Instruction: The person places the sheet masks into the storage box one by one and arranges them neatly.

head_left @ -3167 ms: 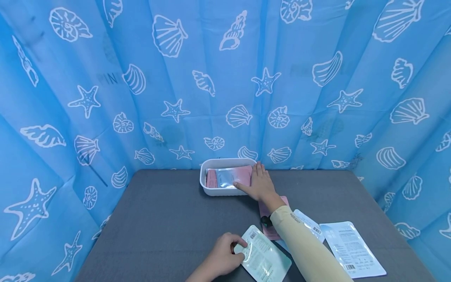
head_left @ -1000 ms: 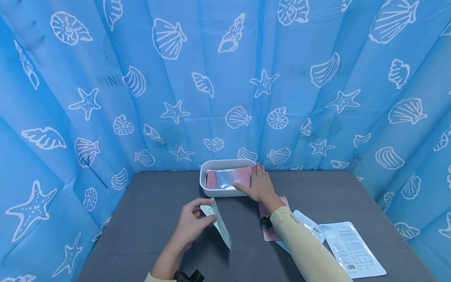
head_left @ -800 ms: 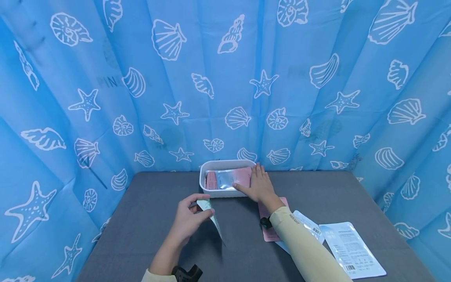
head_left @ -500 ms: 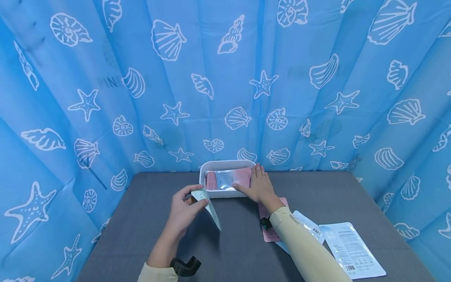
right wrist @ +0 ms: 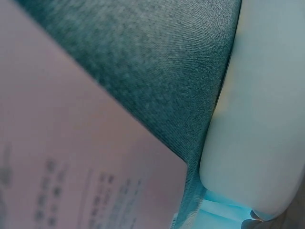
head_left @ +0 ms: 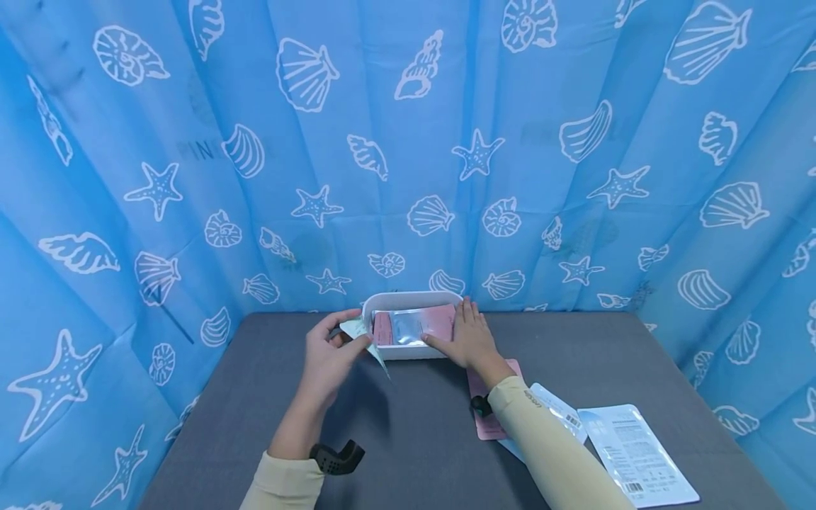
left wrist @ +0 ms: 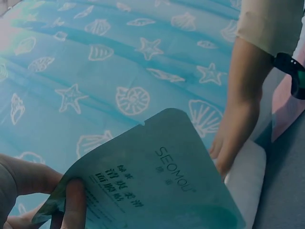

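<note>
My left hand (head_left: 324, 365) pinches a pale green face mask packet (left wrist: 162, 176) between thumb and fingers. In the head view the packet tilts against the front left corner of a white bin (head_left: 408, 353), partly overlapping its rim. Inside the bin lie a silver-and-pink packet (head_left: 414, 326) and a pink packet (head_left: 382, 330) at the left end. My right hand (head_left: 472, 340) rests on the bin's right end, fingers straight along that side and thumb reaching over the front rim. The right wrist view shows the bin's wall (right wrist: 257, 105) close up.
On the grey table (head_left: 421, 439), a pink packet (head_left: 513, 367) lies partly under my right forearm. Beside it are a pale blue packet (head_left: 561, 411) and a larger white packet (head_left: 640, 453). A blue shell-print curtain (head_left: 395, 142) hangs behind the table.
My left hand has lifted the green packet off the table at the front and carried it forward and left to the bin's left end. My right hand stays on the bin.
</note>
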Demonstrator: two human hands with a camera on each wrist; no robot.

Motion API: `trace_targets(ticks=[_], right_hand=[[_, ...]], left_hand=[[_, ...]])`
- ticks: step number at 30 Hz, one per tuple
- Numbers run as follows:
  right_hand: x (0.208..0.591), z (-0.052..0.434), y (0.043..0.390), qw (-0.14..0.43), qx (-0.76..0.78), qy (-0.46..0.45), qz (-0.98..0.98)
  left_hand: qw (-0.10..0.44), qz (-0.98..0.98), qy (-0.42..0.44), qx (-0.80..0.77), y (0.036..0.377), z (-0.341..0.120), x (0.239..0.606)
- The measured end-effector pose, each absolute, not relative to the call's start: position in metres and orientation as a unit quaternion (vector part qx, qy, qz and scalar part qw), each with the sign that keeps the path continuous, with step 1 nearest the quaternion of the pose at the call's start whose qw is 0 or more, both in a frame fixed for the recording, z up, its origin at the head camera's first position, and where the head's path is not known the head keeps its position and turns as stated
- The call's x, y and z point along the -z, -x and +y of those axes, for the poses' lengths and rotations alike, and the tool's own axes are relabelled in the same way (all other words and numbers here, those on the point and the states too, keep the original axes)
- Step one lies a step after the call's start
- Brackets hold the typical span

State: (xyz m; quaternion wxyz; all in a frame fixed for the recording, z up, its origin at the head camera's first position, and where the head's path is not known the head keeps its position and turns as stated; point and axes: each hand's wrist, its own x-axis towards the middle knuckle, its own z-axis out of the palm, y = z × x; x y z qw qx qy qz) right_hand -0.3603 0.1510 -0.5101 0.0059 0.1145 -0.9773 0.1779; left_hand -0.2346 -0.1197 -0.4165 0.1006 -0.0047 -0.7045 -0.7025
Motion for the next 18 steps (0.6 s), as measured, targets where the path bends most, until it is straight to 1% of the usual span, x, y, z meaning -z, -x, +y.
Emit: trace_targets(ticks=[12, 18], right_hand=[[0.511, 0.150, 0.361, 0.005, -0.170, -0.112, -0.979], [0.510, 0.150, 0.361, 0.010, -0.174, -0.116, -0.978]], left_hand=[[0.129, -0.705, 0.005, 0.698, 0.260, -0.116, 0.411], [0.160, -0.690, 0.040, 0.705, 0.276, -0.112, 0.417]])
